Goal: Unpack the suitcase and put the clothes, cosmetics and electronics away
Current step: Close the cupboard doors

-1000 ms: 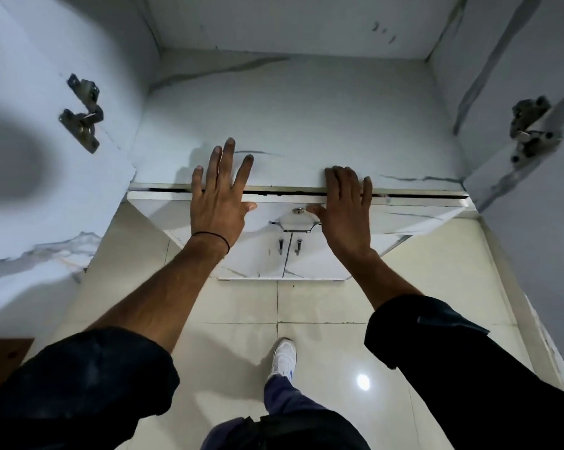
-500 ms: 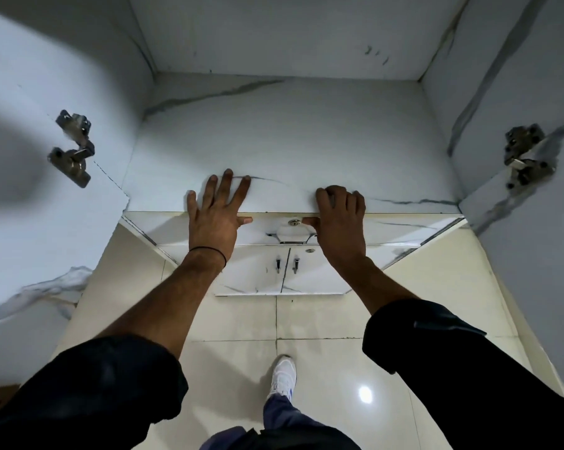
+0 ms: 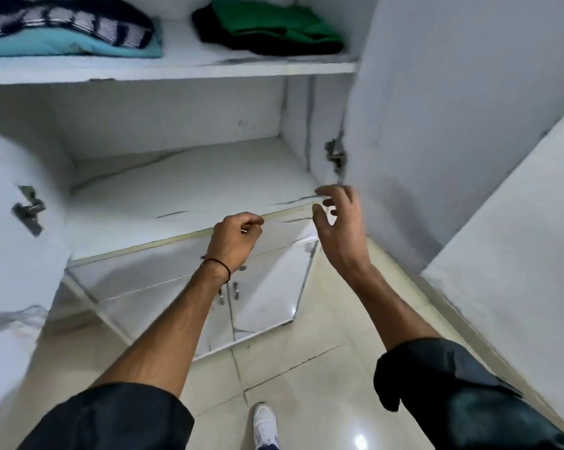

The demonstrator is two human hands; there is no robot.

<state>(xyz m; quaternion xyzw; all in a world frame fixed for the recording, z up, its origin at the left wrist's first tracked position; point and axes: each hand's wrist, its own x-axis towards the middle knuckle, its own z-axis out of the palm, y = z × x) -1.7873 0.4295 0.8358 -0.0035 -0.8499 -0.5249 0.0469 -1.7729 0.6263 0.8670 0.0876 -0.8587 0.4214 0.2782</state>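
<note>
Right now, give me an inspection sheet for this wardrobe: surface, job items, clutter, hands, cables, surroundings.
Surface: white marbled lower shelf, nothing seen on it.
Job's things: striped-on-teal stack and green-on-black stack, folded, on upper shelf.
Clutter: nothing seen.
Hands: left hand curled, right hand relaxed, both empty, near the lower shelf's front edge.
Cables: nothing seen.
Surroundings: doors open, hinges showing; lower cabinet shut; tiled floor.

White marble-veined wardrobe [image 3: 176, 125], doors open: hinge [image 3: 27, 209] at 9 o'clock, second hinge [image 3: 336, 155] at 2. Upper shelf [image 3: 176, 71] at 12. Lower cabinet doors [image 3: 137, 297] shut. Glossy beige tile floor [image 3: 306, 368], lamp glare [image 3: 360, 442] at 6.
</note>
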